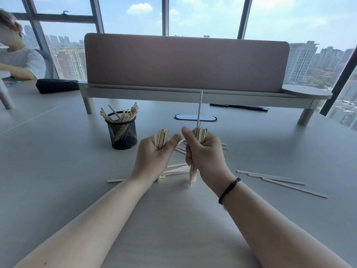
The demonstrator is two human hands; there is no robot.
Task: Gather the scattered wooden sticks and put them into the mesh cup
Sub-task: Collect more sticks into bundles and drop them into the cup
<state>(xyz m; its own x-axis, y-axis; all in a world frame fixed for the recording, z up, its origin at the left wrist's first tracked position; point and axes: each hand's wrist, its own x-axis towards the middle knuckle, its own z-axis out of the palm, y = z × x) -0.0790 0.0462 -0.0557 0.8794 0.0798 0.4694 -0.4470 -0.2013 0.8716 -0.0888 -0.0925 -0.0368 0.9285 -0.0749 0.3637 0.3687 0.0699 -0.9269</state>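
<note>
High-rise office bench by a wall of windows, in daylight

A pale grey bench (58,151) carries a mauve divider panel (186,59) on a raised grey shelf (193,93) with round legs. Just in front of the panel, an oval cable port (195,118) is set into the bench top. Behind the panel, tall windows (131,14) with dark frames show blue sky, clouds and city towers. Left of the panel lies a black pouch (56,85), and beyond it a seated person in a white shirt (17,59).
</note>
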